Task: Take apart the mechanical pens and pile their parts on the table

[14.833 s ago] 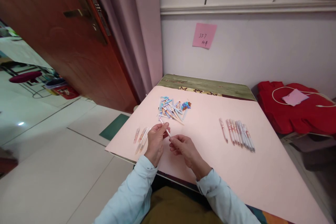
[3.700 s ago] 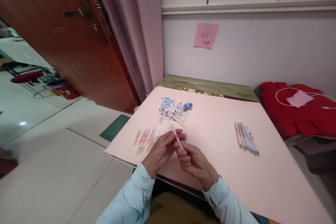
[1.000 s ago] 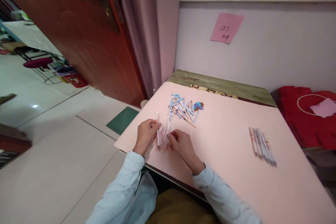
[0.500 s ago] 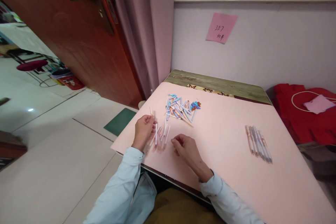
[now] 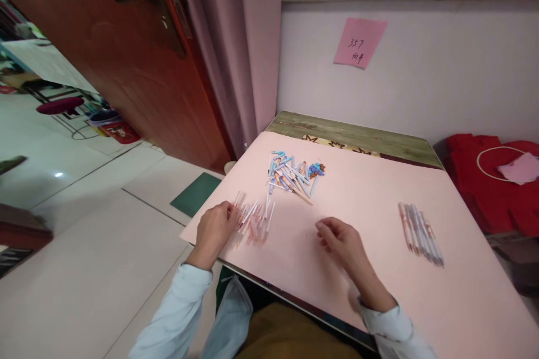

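Observation:
My left hand (image 5: 215, 230) is closed at the left end of a loose pile of clear and white pen tubes (image 5: 255, 221); what its fingers hold, if anything, is too small to tell. Over the pink table, right of that pile, my right hand (image 5: 343, 241) has its fingers curled and pressed together, their contents hidden. Farther back lies a heap of blue, lilac and tan pen barrels (image 5: 290, 176). Small blue and brown pieces (image 5: 316, 170) sit against its right side. A row of assembled-looking pens (image 5: 421, 235) lies at the right.
The pink table covering (image 5: 357, 196) reaches the front edge. A wooden strip (image 5: 357, 132) runs along the back. Red cloth (image 5: 475, 185) is beyond the right edge. A brown door (image 5: 138, 67) and a curtain (image 5: 236, 39) stand at the left, above the tiled floor (image 5: 84, 247).
My left hand has shifted left and slightly toward me, to the pile's left side. My right hand has moved right, away from the tubes. The view has shifted slightly.

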Demonstrator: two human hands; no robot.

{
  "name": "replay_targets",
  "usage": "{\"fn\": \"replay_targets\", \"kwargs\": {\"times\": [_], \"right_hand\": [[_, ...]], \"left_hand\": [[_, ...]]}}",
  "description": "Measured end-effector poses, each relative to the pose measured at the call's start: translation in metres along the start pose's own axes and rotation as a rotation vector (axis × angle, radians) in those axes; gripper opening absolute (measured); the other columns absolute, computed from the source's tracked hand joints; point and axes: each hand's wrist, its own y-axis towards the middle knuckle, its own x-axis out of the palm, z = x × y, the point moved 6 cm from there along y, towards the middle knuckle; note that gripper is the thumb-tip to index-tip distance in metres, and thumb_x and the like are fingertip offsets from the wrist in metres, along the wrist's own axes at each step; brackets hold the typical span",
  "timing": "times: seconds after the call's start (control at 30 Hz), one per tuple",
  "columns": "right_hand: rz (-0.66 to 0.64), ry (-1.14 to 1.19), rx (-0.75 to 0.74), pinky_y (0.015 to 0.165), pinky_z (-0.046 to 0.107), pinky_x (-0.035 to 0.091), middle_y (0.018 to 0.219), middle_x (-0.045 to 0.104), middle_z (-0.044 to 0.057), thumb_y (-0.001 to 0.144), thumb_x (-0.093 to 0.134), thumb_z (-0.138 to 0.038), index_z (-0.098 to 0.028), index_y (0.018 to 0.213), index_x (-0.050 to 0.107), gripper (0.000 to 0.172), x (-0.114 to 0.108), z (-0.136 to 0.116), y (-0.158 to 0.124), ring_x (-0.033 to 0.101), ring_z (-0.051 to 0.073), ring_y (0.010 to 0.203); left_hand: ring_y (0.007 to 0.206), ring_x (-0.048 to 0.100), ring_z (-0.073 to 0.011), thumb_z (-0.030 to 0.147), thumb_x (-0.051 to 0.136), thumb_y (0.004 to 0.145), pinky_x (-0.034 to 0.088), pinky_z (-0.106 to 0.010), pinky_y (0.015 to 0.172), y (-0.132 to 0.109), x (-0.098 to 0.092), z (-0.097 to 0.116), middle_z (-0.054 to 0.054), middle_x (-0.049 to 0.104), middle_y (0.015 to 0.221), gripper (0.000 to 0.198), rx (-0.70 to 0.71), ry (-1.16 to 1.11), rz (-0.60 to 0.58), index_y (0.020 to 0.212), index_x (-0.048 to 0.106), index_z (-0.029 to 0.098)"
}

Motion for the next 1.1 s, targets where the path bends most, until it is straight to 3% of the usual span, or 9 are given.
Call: {"fn": "replay_targets", "kwargs": {"times": [0.13, 0.27, 0.43, 0.53, 0.63, 0.83, 0.97, 1.03, 1.1], "right_hand": [[0.260, -0.204, -0.004, 0.060, 0.032, 0.048, 0.075, 0.069, 0.006, 0.083, 0.055, -0.061, -0.019, 0.091, 0.069, 0.045, -0.078, 0.014, -0.003, 0.063, 0.021, 0.062], [0.711, -0.731, 0.078, 0.067, 0.037, 0.044, 0.082, 0.071, 0.010, 0.085, 0.052, -0.055, -0.021, 0.098, 0.071, 0.042, -0.167, 0.015, -0.022, 0.065, 0.028, 0.073], [0.813, -0.949, 0.296, 0.074, 0.043, 0.045, 0.111, 0.066, 0.020, 0.088, 0.046, -0.062, -0.016, 0.120, 0.063, 0.058, -0.224, 0.034, -0.029, 0.063, 0.035, 0.096], [0.770, -0.952, 0.350, 0.078, 0.046, 0.045, 0.115, 0.062, 0.024, 0.087, 0.043, -0.070, -0.011, 0.128, 0.056, 0.073, -0.225, 0.046, -0.021, 0.060, 0.039, 0.102], [0.790, -0.993, 0.298, 0.079, 0.045, 0.045, 0.113, 0.061, 0.023, 0.084, 0.049, -0.072, -0.011, 0.127, 0.055, 0.075, -0.213, 0.048, -0.013, 0.058, 0.039, 0.105], [0.723, -1.149, 0.126, 0.070, 0.037, 0.043, 0.098, 0.061, 0.019, 0.089, 0.054, -0.049, -0.009, 0.112, 0.060, 0.046, -0.187, 0.049, -0.004, 0.060, 0.032, 0.090], [0.568, -1.104, -0.036, 0.067, 0.033, 0.039, 0.092, 0.060, 0.013, 0.090, 0.051, -0.034, -0.013, 0.103, 0.060, 0.026, -0.145, 0.038, -0.005, 0.058, 0.025, 0.081], [0.491, -1.070, -0.114, 0.068, 0.031, 0.039, 0.092, 0.060, 0.011, 0.090, 0.052, -0.032, -0.015, 0.105, 0.059, 0.023, -0.113, 0.027, -0.009, 0.057, 0.024, 0.084], [0.416, -1.034, -0.172, 0.067, 0.029, 0.038, 0.096, 0.060, 0.010, 0.091, 0.052, -0.032, -0.017, 0.108, 0.059, 0.024, -0.083, 0.015, -0.012, 0.057, 0.023, 0.086]], "left_hand": [[0.082, 0.065, -0.0275, 0.047, 0.044, 0.089, 0.034, -0.031, 0.059, -0.009, 0.008, 0.007, -0.009, 0.071, 0.085, 0.033, -0.019, 0.092, -0.070, 0.083, 0.066, 0.022], [0.087, 0.065, -0.0291, 0.051, 0.044, 0.089, 0.037, -0.032, 0.062, -0.005, 0.004, 0.011, -0.010, 0.070, 0.097, 0.037, -0.016, 0.137, 0.002, 0.093, 0.066, 0.022], [0.101, 0.062, -0.0308, 0.052, 0.043, 0.088, 0.043, -0.034, 0.072, 0.003, 0.002, 0.009, -0.012, 0.067, 0.104, 0.041, 0.020, 0.092, 0.080, 0.096, 0.068, 0.020], [0.099, 0.063, -0.0296, 0.052, 0.045, 0.087, 0.045, -0.035, 0.077, 0.009, 0.011, 0.005, -0.013, 0.067, 0.105, 0.042, 0.015, 0.040, 0.034, 0.098, 0.067, 0.019], [0.094, 0.065, -0.0279, 0.052, 0.046, 0.086, 0.045, -0.034, 0.078, 0.014, 0.019, 0.002, -0.012, 0.068, 0.105, 0.044, -0.001, 0.015, -0.002, 0.106, 0.065, 0.018], [0.097, 0.065, -0.0303, 0.049, 0.049, 0.085, 0.046, -0.035, 0.078, 0.021, 0.020, -0.004, -0.015, 0.069, 0.106, 0.046, -0.023, 0.011, 0.003, 0.111, 0.064, 0.014], [0.102, 0.063, -0.0313, 0.046, 0.048, 0.087, 0.046, -0.037, 0.083, 0.012, 0.003, 0.012, -0.017, 0.065, 0.116, 0.046, 0.008, 0.009, 0.148, 0.114, 0.063, 0.013], [0.096, 0.064, -0.0284, 0.043, 0.047, 0.088, 0.045, -0.036, 0.083, 0.003, -0.003, 0.033, -0.015, 0.065, 0.116, 0.042, 0.071, -0.045, 0.237, 0.114, 0.063, 0.013], [0.086, 0.064, -0.0240, 0.041, 0.048, 0.089, 0.046, -0.034, 0.080, -0.007, 0.002, 0.061, -0.012, 0.066, 0.109, 0.035, 0.187, -0.166, 0.219, 0.107, 0.065, 0.016]]}}
